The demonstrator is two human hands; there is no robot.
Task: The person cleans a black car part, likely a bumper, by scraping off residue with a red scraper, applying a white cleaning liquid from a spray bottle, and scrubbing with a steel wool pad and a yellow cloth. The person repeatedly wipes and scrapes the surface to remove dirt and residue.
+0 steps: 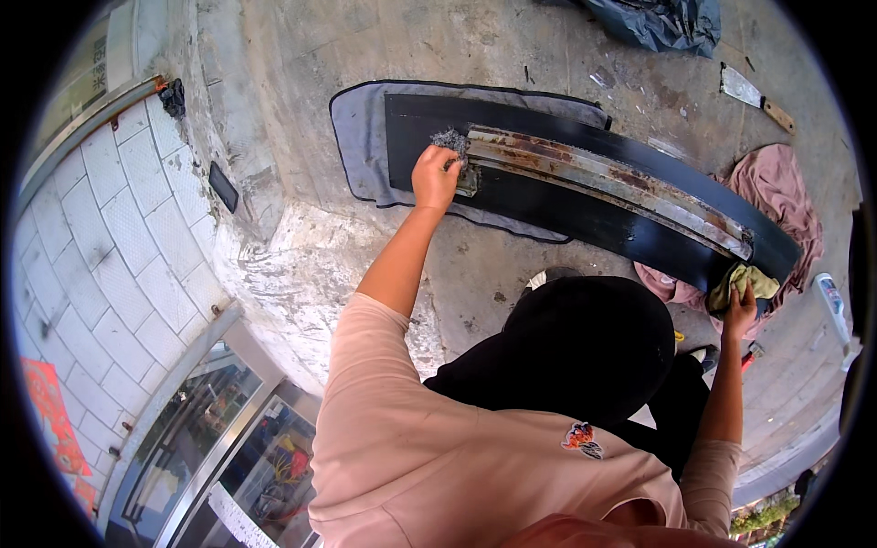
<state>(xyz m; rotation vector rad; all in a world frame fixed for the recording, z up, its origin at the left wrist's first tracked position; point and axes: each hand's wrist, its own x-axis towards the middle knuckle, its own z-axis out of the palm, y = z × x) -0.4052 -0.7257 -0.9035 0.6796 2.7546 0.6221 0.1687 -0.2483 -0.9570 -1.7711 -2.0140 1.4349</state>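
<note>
A long, dark, slightly curved panel (539, 190) lies on the ground before me, with a rusty metal strip (594, 178) running along its middle. My left hand (435, 180) pinches a tuft of grey steel wool (449, 140) against the strip's left end. Far to the right, my right hand (740, 312) grips a yellow-green cloth (751, 279) at the panel's right end; its fingers are partly hidden by the cloth. Under the panel's left part is a grey mat with black edging (358, 137). Pink fabric (772, 173) lies beneath the right end.
At the upper right lies a wide-bladed scraper (740, 89) with a wooden handle. A white bottle (833, 306) is at the far right, and a red-handled tool (751, 356) lies below my right hand. Dark plastic sheeting (671, 23) is at the top; a black phone-like slab (223, 187) lies left.
</note>
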